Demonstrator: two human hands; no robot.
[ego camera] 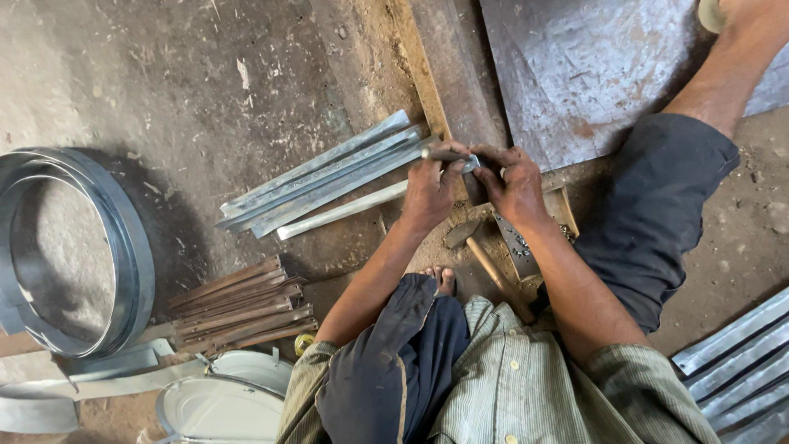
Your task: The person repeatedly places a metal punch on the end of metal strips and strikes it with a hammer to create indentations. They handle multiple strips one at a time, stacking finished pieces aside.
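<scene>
Metal strip (pixel 450 155): short, grey, pinched at both ends by left hand (pixel 429 191) and right hand (pixel 514 185), held over a wooden block (pixel 562 205), apparently for support. Hammer (pixel 481 251): lying below the hands, within reach. Folded strips (pixel 329 177): stacked left. Rusty strips (pixel 238 304): bundled nearer. Hoops (pixel 136 263): far left.

Take the hammer (pixel 485 255) as landmark. Left of it, folded metal strips (pixel 329 177) block your way; further left, rusty strips (pixel 238 308) & the coiled band (pixel 123 247). Bare floor up-left of those. Above it, the sheet metal plate (pixel 592 66) lies flat, passable. Right: your leg (pixel 657 205).
</scene>
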